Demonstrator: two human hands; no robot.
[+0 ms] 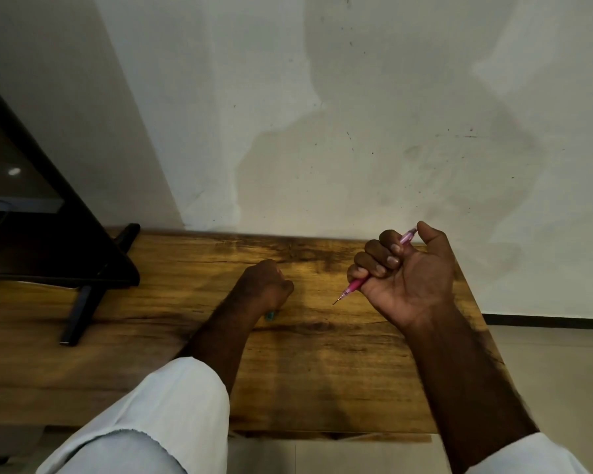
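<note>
My right hand [408,271] is raised palm-up above the wooden table [322,371], its fingers curled round a pink pen [353,284] whose thin metal tip points down and left. The pen's rear end sticks out near my thumb. My left hand [264,285] rests on the table as a fist, knuckles up. A small teal object [270,315] peeks out under its heel; most of it is hidden.
A black monitor [48,241] on a black stand [79,313] sits at the table's left. A white wall rises behind the table. The table's right edge drops to a pale floor [562,371]. White sleeves cover both forearms near the camera.
</note>
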